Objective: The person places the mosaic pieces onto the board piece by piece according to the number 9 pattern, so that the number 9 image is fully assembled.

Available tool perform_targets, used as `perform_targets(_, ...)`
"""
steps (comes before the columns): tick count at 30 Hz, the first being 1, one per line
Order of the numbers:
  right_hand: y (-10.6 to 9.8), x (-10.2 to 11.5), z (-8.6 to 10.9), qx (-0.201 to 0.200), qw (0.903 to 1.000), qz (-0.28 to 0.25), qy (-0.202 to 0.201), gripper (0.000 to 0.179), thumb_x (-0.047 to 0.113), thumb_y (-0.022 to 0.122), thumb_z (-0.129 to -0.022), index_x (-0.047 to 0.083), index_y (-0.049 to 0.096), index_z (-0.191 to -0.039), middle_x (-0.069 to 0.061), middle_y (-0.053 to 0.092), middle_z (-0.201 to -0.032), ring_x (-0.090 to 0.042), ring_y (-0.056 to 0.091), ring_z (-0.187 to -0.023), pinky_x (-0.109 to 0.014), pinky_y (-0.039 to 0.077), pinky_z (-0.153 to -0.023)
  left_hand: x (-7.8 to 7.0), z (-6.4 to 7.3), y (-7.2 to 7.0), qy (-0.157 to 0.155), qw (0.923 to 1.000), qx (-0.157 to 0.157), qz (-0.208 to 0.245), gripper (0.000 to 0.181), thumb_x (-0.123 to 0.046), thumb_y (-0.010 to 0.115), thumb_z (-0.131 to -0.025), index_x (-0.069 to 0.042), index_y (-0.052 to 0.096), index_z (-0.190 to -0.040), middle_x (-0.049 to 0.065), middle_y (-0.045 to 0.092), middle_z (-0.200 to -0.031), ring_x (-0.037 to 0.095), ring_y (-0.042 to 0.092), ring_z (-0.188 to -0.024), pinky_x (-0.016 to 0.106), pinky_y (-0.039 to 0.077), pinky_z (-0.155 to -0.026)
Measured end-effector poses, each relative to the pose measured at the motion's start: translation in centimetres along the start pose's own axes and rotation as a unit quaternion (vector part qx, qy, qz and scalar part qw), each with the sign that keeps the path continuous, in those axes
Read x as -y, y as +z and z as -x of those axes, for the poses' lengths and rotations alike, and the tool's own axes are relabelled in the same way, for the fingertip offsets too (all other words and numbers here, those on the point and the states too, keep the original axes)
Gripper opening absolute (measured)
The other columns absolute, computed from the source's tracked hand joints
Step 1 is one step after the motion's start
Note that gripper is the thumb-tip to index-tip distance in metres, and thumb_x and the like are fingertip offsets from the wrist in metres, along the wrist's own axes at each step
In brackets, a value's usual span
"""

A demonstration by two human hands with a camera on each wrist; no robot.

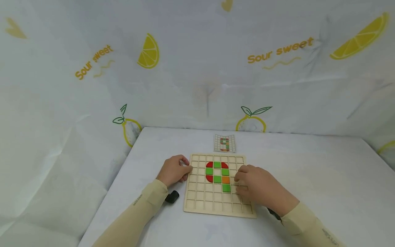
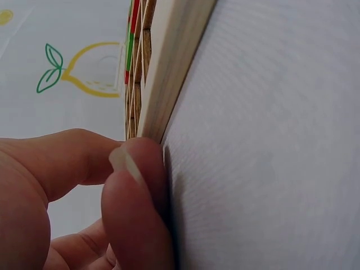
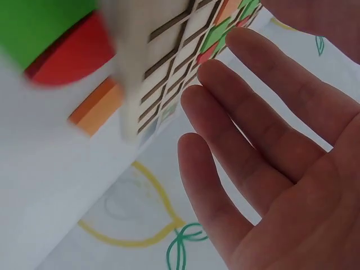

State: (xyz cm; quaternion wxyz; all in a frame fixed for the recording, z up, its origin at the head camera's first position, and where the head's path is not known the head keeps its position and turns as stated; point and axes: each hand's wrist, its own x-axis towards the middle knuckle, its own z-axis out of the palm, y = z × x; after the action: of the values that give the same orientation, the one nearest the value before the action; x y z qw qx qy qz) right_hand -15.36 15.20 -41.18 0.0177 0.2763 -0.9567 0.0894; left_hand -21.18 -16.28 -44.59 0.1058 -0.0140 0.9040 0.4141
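A wooden grid board [image 1: 207,206] lies flat on the white table. Green, red and orange tiles sit in its cells; the lowest is a green square [image 1: 226,188], just under an orange square [image 1: 226,179]. At the board's left edge is my left hand [image 1: 173,170], fingers loosely bent, fingertips [image 2: 145,160] touching the rim. My right hand [image 1: 260,187] hovers over the board's right side. In the right wrist view its fingers [image 3: 247,140] are spread and nearly straight, and no piece shows between them; in the head view the hand hides part of the grid.
Behind the board lies a small card [image 1: 224,143] printed with a coloured grid pattern. Loose pieces show beside the board in the right wrist view: an orange block [image 3: 97,106], a red rounded piece [image 3: 76,53] and a green one [image 3: 34,28]. A lemon-printed cloth [image 1: 197,68] hangs behind.
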Motion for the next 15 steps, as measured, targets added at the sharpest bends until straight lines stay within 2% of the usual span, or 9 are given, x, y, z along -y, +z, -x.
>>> perform_targets(6,-0.4,-2.1,2.7,0.006,0.9992,0.012,0.038,0.014,0.025,0.089,-0.088,0.023,0.079,-0.098,0.010,0.070,-0.100,-0.007,0.061,-0.088,-0.034,0.059,-0.079,0.1,-0.1,0.1,-0.003,1.0000,0.000,0.001,0.018,-0.027,0.078,-0.098,-0.014,0.069,-0.107,0.003,0.071,-0.067,0.016,0.062,-0.054,0.028,0.052,-0.056)
perform_targets(11,-0.3,-2.7,4.8,0.050,0.9950,0.002,0.086,0.018,0.030,0.092,-0.085,0.026,0.080,-0.097,0.012,0.070,-0.100,-0.009,0.064,-0.091,-0.037,0.062,-0.084,0.4,-0.3,0.1,-0.013,0.9999,0.003,0.002,0.017,-0.028,0.077,-0.098,-0.016,0.069,-0.107,0.004,0.072,-0.069,0.015,0.063,-0.055,0.028,0.053,-0.058)
perform_targets(15,-0.3,-3.0,6.1,0.069,0.9911,-0.008,0.114,0.020,0.030,0.092,-0.085,0.026,0.080,-0.100,0.012,0.071,-0.104,-0.012,0.067,-0.097,-0.041,0.062,-0.090,0.4,-0.3,0.3,-0.008,0.9999,0.004,0.006,0.018,-0.026,0.077,-0.098,-0.015,0.069,-0.108,0.004,0.072,-0.069,0.015,0.064,-0.055,0.028,0.053,-0.057)
